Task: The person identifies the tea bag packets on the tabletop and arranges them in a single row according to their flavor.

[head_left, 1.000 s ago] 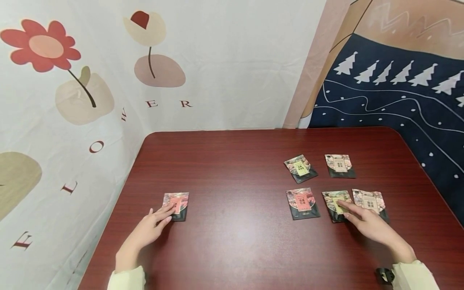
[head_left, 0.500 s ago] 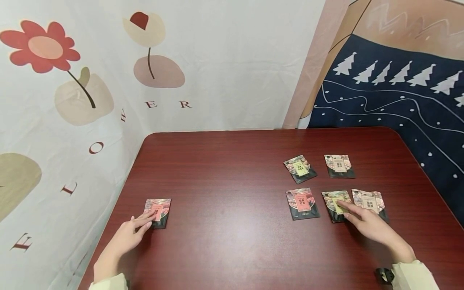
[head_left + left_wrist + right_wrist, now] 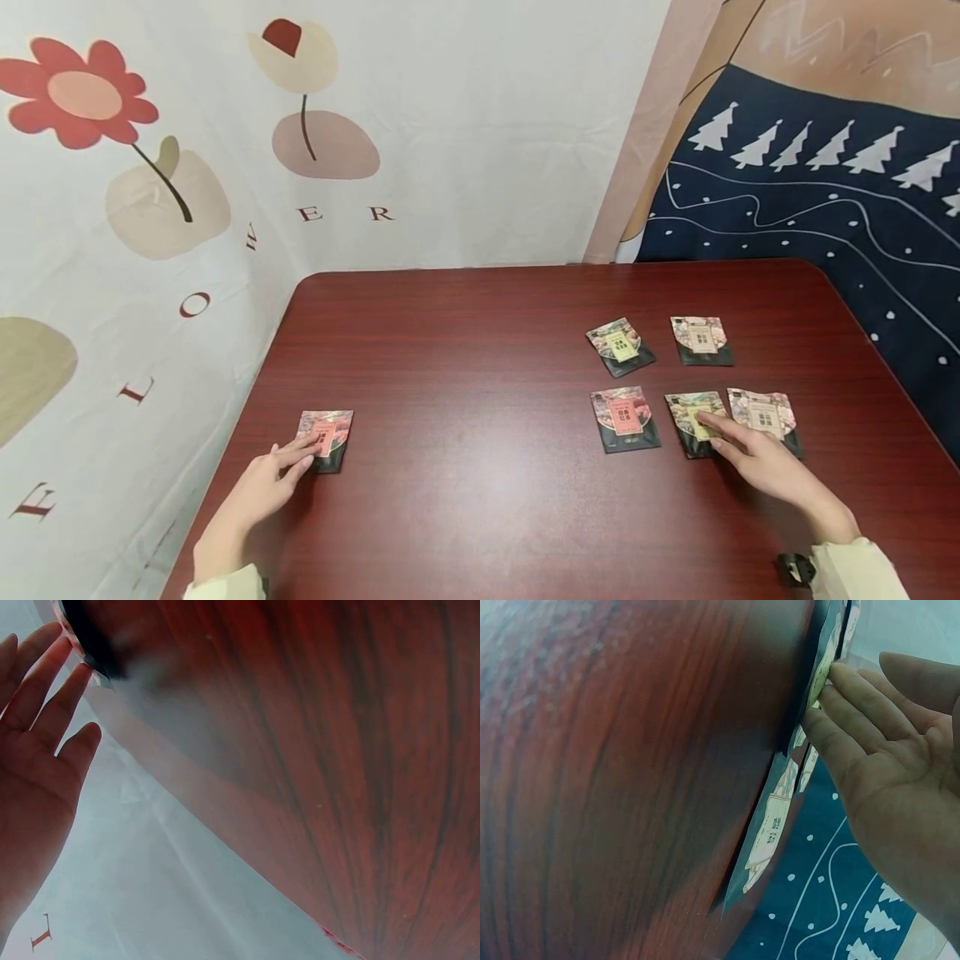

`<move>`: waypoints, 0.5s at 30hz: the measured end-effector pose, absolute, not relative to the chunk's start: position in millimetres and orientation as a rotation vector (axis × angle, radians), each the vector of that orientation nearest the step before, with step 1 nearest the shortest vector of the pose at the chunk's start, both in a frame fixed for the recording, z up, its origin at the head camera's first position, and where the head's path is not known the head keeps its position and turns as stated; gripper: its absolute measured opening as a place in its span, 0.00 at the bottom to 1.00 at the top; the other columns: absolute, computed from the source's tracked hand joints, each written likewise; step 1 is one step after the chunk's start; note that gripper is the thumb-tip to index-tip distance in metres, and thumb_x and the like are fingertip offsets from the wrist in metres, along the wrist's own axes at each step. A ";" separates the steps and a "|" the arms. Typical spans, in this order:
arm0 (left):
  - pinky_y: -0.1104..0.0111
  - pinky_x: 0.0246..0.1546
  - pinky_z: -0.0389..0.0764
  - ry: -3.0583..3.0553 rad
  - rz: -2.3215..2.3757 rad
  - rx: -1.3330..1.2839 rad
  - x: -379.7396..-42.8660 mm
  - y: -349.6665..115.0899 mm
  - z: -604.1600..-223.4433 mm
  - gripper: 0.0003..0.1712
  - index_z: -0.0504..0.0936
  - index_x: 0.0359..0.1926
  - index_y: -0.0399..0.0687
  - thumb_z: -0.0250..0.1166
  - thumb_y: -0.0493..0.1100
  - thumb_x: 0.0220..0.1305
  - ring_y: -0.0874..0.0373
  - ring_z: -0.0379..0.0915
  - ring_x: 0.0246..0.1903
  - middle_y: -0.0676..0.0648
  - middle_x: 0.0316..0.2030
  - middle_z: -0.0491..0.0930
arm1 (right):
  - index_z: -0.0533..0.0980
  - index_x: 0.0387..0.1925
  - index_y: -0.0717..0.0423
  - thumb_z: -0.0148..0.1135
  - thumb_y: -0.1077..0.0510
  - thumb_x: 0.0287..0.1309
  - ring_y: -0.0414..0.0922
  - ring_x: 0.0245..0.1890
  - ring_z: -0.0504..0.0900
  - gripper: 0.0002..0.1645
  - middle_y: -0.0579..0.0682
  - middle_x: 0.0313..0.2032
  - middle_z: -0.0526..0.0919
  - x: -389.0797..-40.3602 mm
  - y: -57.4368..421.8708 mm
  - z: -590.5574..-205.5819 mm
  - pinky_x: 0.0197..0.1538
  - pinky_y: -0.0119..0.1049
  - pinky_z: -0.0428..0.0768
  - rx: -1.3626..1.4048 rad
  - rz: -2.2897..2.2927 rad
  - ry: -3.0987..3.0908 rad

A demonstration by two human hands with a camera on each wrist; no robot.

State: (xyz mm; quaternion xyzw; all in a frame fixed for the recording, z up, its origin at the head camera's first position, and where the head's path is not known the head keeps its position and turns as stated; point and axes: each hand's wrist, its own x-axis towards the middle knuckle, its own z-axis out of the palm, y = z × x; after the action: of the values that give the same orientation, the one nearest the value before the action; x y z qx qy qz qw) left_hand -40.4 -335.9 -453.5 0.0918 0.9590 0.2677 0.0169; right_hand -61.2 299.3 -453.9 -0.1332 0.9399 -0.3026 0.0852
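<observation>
At the table's left, a sachet with a red label [image 3: 333,423] lies flat, and the fingertips of my left hand [image 3: 255,492] rest on it with the fingers extended. On the right, my right hand [image 3: 780,471] touches the top of a sachet with a yellow-green label [image 3: 686,408], its fingers fairly straight. Partly behind that hand lies a sachet with a cream label [image 3: 768,407]. A second red-label sachet [image 3: 625,419] is just left of the touched one. In the right wrist view the cream-label sachet [image 3: 769,832] shows edge-on beside the palm.
Farther back lie another yellow-green-label sachet [image 3: 621,347], turned at an angle, and another cream-label sachet [image 3: 702,340]. The dark red wooden table [image 3: 465,358] has rounded far corners. A white flower-print cloth [image 3: 480,150] and a navy tree-print cloth [image 3: 787,208] hang behind it.
My left hand has slid the red-label sachet left and slightly nearer; over the last half second it has stayed still. The right hand has kept its place.
</observation>
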 end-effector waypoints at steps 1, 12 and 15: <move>0.43 0.54 0.59 2.987 0.826 0.285 -40.9 -335.3 -452.7 0.14 0.79 0.46 0.30 0.59 0.33 0.60 0.36 0.65 0.53 0.34 0.51 0.74 | 0.68 0.57 0.66 0.52 0.63 0.62 0.64 0.50 0.73 0.22 0.67 0.53 0.72 -61.3 299.3 -453.8 0.47 0.60 0.70 -0.396 -0.907 2.796; 0.42 0.55 0.58 2.960 0.807 0.238 -42.1 -333.1 -448.4 0.15 0.78 0.47 0.28 0.58 0.33 0.61 0.35 0.64 0.55 0.32 0.52 0.72 | 0.67 0.58 0.66 0.50 0.64 0.63 0.65 0.51 0.71 0.22 0.68 0.54 0.71 -62.5 299.6 -452.7 0.47 0.61 0.69 -0.387 -0.926 2.781; 0.41 0.55 0.58 2.953 0.798 0.228 -41.5 -332.8 -448.6 0.15 0.78 0.48 0.29 0.58 0.34 0.61 0.34 0.63 0.55 0.32 0.53 0.72 | 0.68 0.58 0.66 0.50 0.64 0.63 0.66 0.52 0.70 0.22 0.68 0.54 0.72 -62.2 299.0 -452.7 0.47 0.61 0.69 -0.381 -0.933 2.796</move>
State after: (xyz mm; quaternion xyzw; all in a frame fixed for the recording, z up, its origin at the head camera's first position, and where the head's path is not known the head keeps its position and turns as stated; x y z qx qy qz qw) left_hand -41.5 -332.8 -448.6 0.0742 0.9621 0.2599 0.0371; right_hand -62.2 299.0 -452.7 -0.1278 0.9374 -0.3128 0.0848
